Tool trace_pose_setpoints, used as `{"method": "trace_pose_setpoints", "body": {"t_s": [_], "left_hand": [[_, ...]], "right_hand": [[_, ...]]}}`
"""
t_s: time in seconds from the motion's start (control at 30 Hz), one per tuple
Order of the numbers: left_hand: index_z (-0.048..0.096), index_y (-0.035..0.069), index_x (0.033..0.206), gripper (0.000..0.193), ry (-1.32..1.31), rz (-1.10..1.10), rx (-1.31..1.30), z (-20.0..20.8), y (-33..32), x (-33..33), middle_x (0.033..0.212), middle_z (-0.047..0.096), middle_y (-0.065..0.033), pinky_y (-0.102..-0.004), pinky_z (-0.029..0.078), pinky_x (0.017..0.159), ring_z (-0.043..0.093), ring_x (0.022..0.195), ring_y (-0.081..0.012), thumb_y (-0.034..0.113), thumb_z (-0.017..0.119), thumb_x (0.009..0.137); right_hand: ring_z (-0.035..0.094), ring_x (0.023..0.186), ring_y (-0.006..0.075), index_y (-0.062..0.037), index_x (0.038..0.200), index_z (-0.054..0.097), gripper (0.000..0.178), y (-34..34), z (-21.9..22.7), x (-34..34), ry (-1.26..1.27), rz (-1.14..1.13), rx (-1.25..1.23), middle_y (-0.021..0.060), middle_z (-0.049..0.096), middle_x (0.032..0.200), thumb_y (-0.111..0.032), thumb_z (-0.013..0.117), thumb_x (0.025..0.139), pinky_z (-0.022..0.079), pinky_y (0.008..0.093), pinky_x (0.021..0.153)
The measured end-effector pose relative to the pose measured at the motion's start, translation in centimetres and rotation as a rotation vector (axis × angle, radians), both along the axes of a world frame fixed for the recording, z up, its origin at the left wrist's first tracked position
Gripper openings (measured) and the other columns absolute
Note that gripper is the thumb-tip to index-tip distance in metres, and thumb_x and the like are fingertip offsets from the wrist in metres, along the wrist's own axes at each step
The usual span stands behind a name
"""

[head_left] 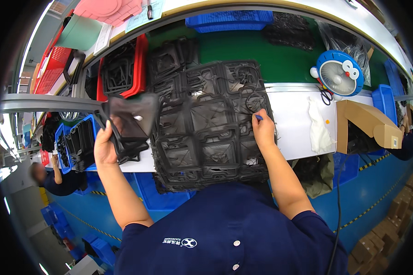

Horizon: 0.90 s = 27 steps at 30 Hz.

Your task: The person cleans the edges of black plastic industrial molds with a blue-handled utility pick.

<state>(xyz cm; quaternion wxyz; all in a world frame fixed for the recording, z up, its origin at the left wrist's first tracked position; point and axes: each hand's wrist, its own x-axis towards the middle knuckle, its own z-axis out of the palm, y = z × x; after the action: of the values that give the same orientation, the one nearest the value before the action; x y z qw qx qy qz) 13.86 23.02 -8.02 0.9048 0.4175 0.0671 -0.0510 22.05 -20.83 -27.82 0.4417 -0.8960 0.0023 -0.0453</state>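
My left hand [105,147] is closed on several dark frame pieces [131,126] with thin, see-through black panels; they are held up at the left side of the big sheet and are partly blurred. In front of me lies a large black sheet of joined rectangular frames [212,115], with frayed strands round its edges. Over its right side is my right hand [264,133], fingers pinched round a small blue-handled tool [259,118]. The tool's working end is too small to make out.
A red bin [141,68] of black frames stands at the back left, beside loose black frames [170,57]. To the right are a blue character-shaped fan [339,73], black-handled scissors [326,95], a white cloth [319,128] and an open cardboard box [367,121]. Other people work at both sides.
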Motion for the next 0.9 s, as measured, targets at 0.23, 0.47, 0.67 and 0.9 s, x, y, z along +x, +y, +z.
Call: {"method": "trace_pose_setpoints", "body": {"t_s": [0.23,0.47,0.67,0.9], "left_hand": [[0.053,0.002,0.097,0.017,0.120,0.333,0.601,2.2,-2.7,9.5,0.082,0.057,-0.0037,-0.0263,0.047,0.066,0.056,0.071,-0.0136,0.012,0.063,0.087],[0.057,-0.007,0.096,0.026,0.137,0.547,1.743,-13.6,-2.9,25.5,0.082,0.065,-0.0212,-0.0397,0.049,0.072,0.065,0.081,-0.0345,0.014,0.063,0.081],[0.048,-0.009,0.108,0.041,0.368,0.248,1.767,-19.2,-9.9,31.6,0.111,0.054,-0.0292,-0.0445,0.045,0.089,0.056,0.102,-0.0419,0.018,0.063,0.081],[0.057,-0.001,0.101,0.039,-0.113,0.352,1.888,-17.2,-9.5,26.6,0.109,0.056,-0.0206,-0.0427,0.043,0.089,0.050,0.107,-0.0380,0.025,0.072,0.076]], "right_hand": [[0.061,0.060,0.0277,-0.0034,0.085,0.055,0.010,-1.6,1.1,-0.6,0.112,-0.156,0.123,0.0136,0.061,0.067,-0.008,0.063,0.082,0.047,0.0341,0.057],[0.059,0.059,0.0130,-0.0025,0.083,0.057,0.011,-1.6,2.3,-2.7,0.200,-0.091,0.235,0.0083,0.063,0.068,-0.010,0.065,0.083,0.045,0.0278,0.055],[0.060,0.062,0.0106,-0.0024,0.083,0.057,0.010,-1.8,3.3,-4.1,0.312,-0.082,0.253,0.0090,0.067,0.077,-0.008,0.065,0.083,0.046,0.0253,0.057],[0.061,0.084,0.0139,-0.0001,0.084,0.056,0.010,-0.9,4.4,-2.3,0.086,-0.057,0.253,0.0137,0.063,0.103,-0.001,0.065,0.081,0.049,0.0263,0.069]]}}
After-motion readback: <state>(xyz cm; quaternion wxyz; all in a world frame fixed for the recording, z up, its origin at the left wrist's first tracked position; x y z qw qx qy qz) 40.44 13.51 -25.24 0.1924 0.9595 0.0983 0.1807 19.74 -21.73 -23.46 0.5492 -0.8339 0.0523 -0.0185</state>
